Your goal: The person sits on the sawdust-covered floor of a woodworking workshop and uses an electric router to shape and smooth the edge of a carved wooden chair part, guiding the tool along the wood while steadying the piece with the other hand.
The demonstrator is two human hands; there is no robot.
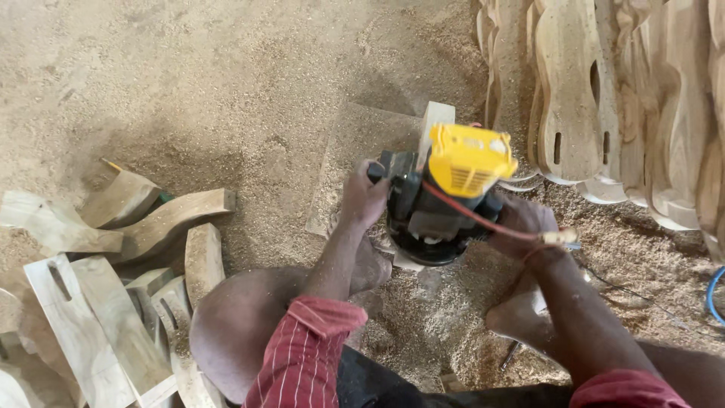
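Red striped sleeve (302, 355) at bottom centre. Left hand (364, 198) closed round one handle of yellow-topped router (445, 196) at frame centre; right hand (525, 219) gripping its other side. Router resting on pale wooden piece (434, 125) over sawdust floor (226, 91). Shaped wood blanks (113, 287) piled lower left.

A woodworking shop is showing itself; sawdust (226, 91) is covering the floor; carved wooden pieces (604, 98) are leaning just beyond it.
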